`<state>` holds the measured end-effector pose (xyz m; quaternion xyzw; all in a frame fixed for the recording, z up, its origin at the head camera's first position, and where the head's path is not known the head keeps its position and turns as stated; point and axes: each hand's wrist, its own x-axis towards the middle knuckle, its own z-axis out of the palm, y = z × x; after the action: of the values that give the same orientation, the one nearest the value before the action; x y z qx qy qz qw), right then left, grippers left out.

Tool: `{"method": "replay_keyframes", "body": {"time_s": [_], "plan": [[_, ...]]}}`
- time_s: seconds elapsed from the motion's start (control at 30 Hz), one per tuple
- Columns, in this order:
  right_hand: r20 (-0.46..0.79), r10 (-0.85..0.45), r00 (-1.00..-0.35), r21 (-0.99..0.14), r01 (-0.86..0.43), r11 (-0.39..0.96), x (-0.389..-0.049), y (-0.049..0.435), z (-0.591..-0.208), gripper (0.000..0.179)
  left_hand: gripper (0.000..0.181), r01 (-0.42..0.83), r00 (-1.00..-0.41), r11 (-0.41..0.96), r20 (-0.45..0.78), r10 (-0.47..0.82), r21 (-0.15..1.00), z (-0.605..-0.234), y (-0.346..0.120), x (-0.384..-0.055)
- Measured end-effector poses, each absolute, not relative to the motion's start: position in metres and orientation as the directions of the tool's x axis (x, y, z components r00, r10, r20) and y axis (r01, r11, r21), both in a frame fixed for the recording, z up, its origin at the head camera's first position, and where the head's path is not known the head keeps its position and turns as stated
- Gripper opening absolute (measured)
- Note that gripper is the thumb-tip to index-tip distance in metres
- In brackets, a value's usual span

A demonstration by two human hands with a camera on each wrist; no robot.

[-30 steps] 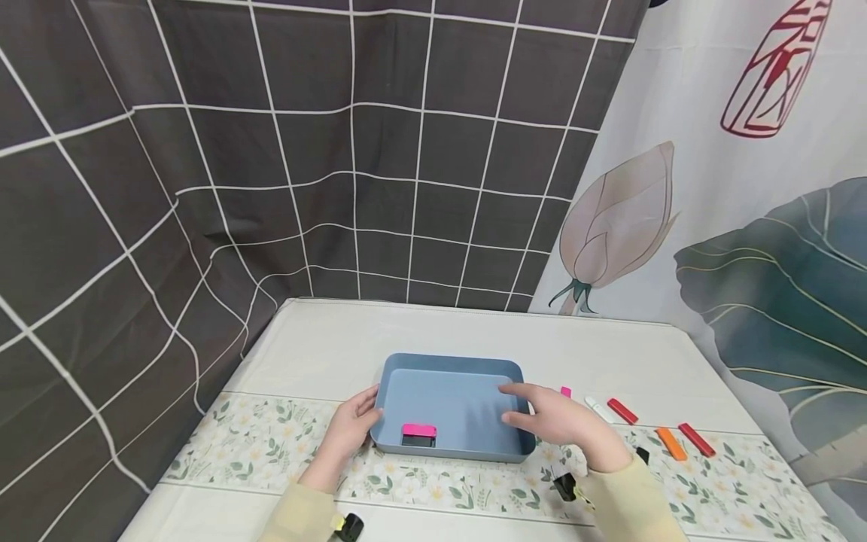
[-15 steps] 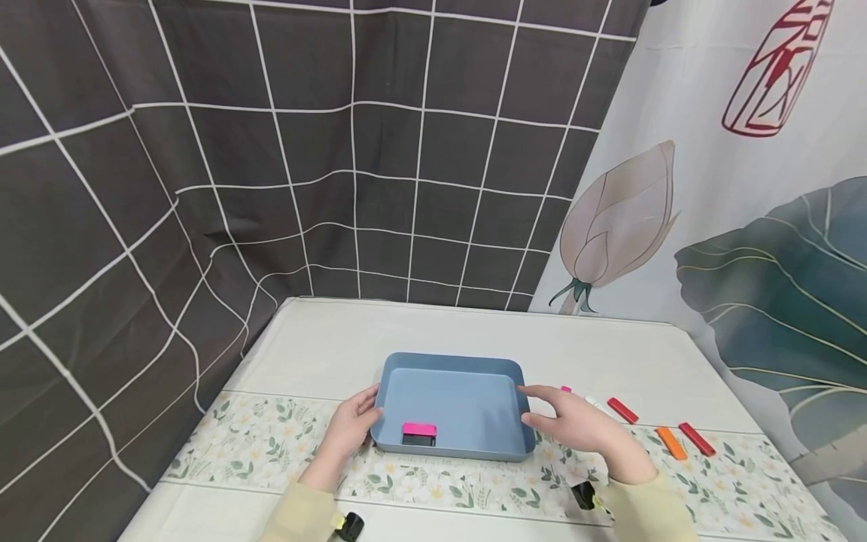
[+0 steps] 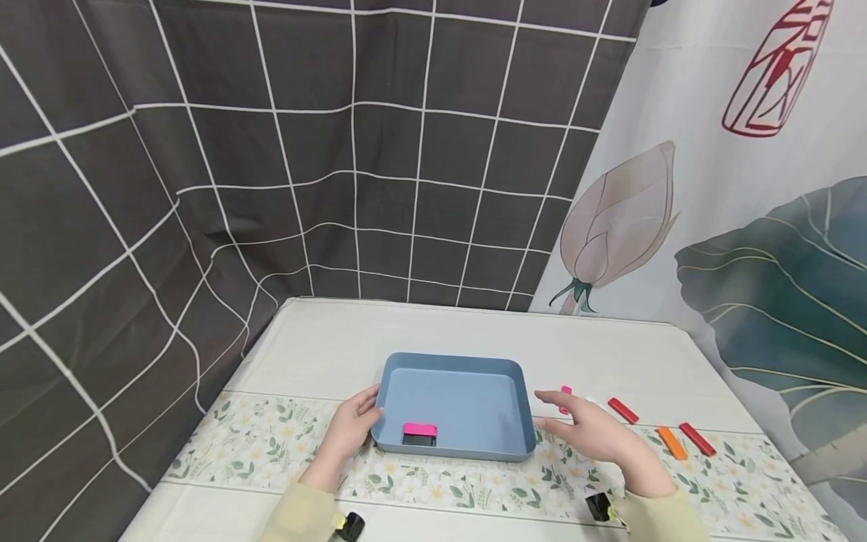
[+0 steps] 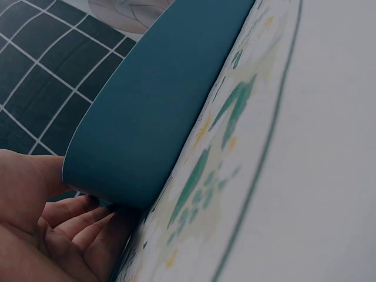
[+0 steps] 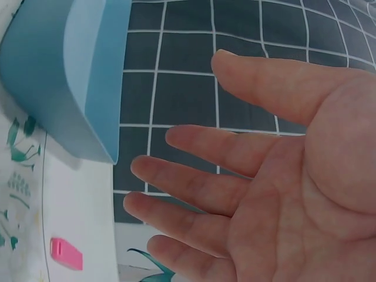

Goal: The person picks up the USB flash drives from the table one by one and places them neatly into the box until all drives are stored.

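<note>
Dark cloth with a white grid (image 3: 305, 150) backs the scene, a pale printed curtain (image 3: 718, 68) hangs at the right, and a white tabletop (image 3: 325, 339) with a floral band runs beneath. One blue tray (image 3: 447, 391) sits on it, near the middle. I have the left hand (image 3: 352, 427) gripping the tray's left edge, thumb on the rim and fingers outside and low against the wall. With the right hand (image 3: 588, 429) I hold nothing: its fingers are extended and spread, just beside the tray's right wall and apart from it.

As I judge it, the step in hand is steadying the tray from the left while the right side goes unheld. Any next move by the right hand would call for curling those fingers first.

Counting up, I get one pink-and-black piece (image 3: 420, 434) in the tray's near left corner. To the tray's right I see five small bars: one pink bar (image 3: 566, 389) and one white bar (image 3: 591, 399), both partly hidden by the right hand, two red bars (image 3: 622, 410) and one orange bar (image 3: 671, 443).
</note>
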<state>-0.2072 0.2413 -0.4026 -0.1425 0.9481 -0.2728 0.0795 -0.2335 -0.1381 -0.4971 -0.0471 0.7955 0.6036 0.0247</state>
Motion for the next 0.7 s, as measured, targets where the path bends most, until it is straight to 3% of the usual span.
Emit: {"method": "replay_keyframes", "body": {"time_s": [0.7], "plan": [[-0.053,-0.181,-0.982,-0.597,-0.114,0.794,-0.196,0.266,-0.419,0.058,0.052,-0.106,-0.994,0.274,-0.098,-0.046,0.956,-0.496,-0.139,-0.233]]}}
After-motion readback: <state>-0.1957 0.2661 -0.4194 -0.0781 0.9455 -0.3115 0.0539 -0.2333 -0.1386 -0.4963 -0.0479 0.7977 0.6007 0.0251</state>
